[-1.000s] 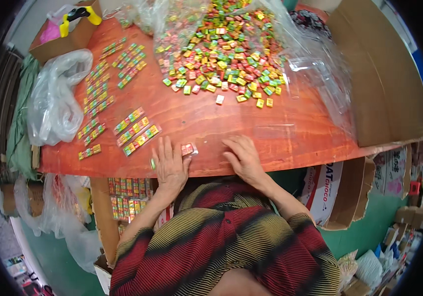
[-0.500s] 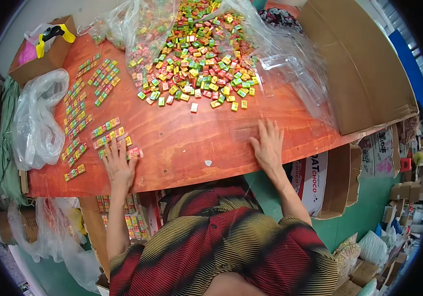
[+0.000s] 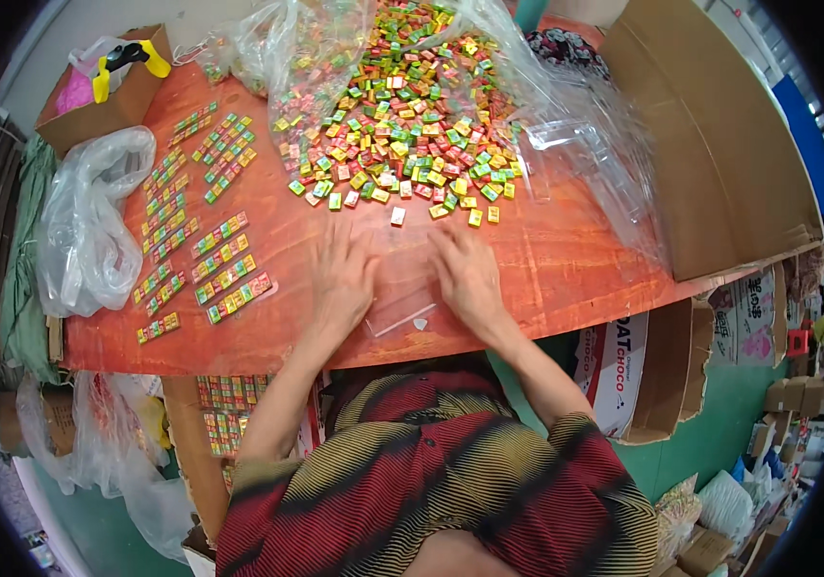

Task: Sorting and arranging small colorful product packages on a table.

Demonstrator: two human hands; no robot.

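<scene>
My left hand (image 3: 342, 279) is over the front middle of the red wooden table (image 3: 306, 337), fingers spread and blurred by motion. It appears to hold nothing. To its right, my right hand (image 3: 469, 284) points its fingers toward a heap of small coloured boxes (image 3: 412, 144); they are apart and partly blurred. Between the hands a clear plastic piece (image 3: 402, 322) rests on the tabletop, hard to make out but for its bright edge. A small white scrap (image 3: 419, 324) is beside it. One pale box (image 3: 398, 217) lies just beyond my fingertips.
Rows of small boxes (image 3: 229, 264) are laid out on the left. A bundled clear bag (image 3: 89, 226) and a small carton (image 3: 109, 96) stand at the left edge. Plastic sheeting (image 3: 595, 163) flanks the heap; a large cardboard box (image 3: 710, 144) stands at right.
My left hand has moved right, off the rows of boxes. My right hand has shifted left, and the clear plastic now lies between the hands. The view has shifted slightly.
</scene>
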